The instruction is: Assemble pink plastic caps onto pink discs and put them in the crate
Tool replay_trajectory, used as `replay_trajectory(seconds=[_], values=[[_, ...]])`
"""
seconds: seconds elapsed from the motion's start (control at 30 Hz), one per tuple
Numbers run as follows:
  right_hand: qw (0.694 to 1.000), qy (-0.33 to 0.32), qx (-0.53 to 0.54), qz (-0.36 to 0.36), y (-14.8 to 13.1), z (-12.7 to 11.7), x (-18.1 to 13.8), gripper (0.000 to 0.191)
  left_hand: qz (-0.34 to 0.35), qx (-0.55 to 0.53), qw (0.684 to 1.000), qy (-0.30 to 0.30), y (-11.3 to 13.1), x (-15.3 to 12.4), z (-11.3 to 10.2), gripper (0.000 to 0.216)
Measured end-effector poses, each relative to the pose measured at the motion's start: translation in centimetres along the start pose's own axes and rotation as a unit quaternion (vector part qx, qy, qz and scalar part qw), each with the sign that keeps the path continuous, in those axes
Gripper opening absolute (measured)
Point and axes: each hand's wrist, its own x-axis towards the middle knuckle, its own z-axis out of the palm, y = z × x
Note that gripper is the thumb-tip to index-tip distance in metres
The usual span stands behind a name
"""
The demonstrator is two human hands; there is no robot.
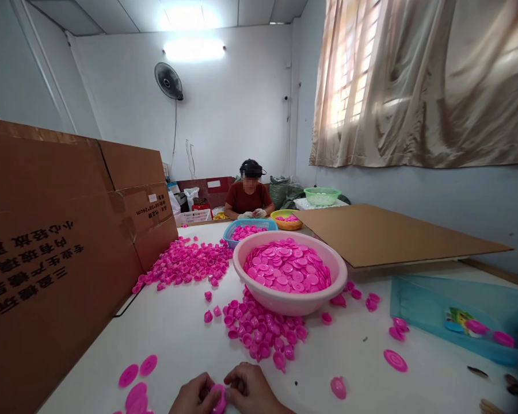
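Note:
At the bottom edge of the view my left hand (193, 397) and my right hand (251, 390) meet over one small pink plastic piece (218, 398), both with fingers curled on it. Just beyond them lies a heap of pink caps (262, 329) on the white table (176, 333). Behind that heap stands a pale pink basin (290, 300) full of flat pink discs (287, 269). A few loose pink discs (134, 379) lie left of my hands.
A big open cardboard box (56, 259) stands along the left. A flat cardboard sheet (384, 233) lies at the right, a blue-green plastic bag (457, 316) in front of it. Another pink pile (185, 264), a blue basket (249, 229) and a person sit farther back.

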Motion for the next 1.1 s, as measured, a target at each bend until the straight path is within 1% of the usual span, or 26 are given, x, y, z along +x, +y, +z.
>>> replay_trajectory(seconds=[0.17, 0.37, 0.73, 1.1], values=[[1.0, -0.003, 0.011, -0.003, -0.3, 0.0, 0.0, 0.018, -0.001, 0.003, 1.0, 0.012, 0.1, -0.2, -0.5, 0.032], [0.999, -0.014, 0.035, 0.011, -0.8, -0.2, -0.1, 0.021, -0.007, -0.006, 1.0, 0.018, -0.1, -0.1, -0.3, 0.031], [1.0, -0.004, 0.022, 0.003, -0.2, 0.1, -0.1, 0.018, -0.003, -0.01, 1.0, 0.014, -1.1, 0.4, 0.1, 0.033], [0.999, -0.007, 0.044, 0.012, -0.5, 0.1, -0.1, 0.019, -0.01, -0.002, 1.0, 0.018, -0.6, 0.1, -0.3, 0.031]])
